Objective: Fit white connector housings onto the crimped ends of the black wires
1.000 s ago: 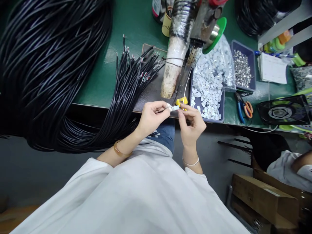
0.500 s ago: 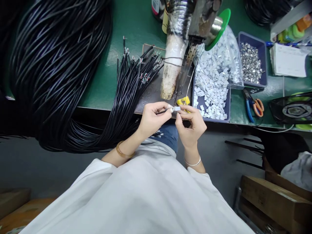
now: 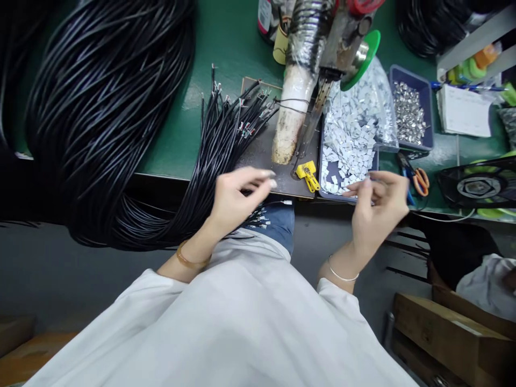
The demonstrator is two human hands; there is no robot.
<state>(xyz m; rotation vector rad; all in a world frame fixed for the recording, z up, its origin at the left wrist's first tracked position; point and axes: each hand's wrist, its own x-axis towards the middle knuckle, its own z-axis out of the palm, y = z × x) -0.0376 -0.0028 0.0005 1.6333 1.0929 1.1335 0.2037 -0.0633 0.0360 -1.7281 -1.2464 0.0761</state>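
Note:
My left hand is at the bench edge, thumb and index finger a little apart, with nothing visible between them. Just below its fingertips, a black cable's white-tipped end sticks out over my lap. Over the near right corner of a blue-grey tray is my right hand, thumb raised and fingers apart. Small white plastic pieces fill that tray. I see nothing held in the right hand, though its fingertips are slightly blurred. Between the hands, yellow clips lie on a dark board.
Black cables with stripped ends and a large cable bundle occupy the left. A wrapped duct and a solder spool stand mid-bench. To the right are a bin of metal parts, pliers and a fan.
My hands have separated: the right moved rightward to the white-piece tray, the left slightly left. The cable end held between them has been let go and hangs lower, over my lap.

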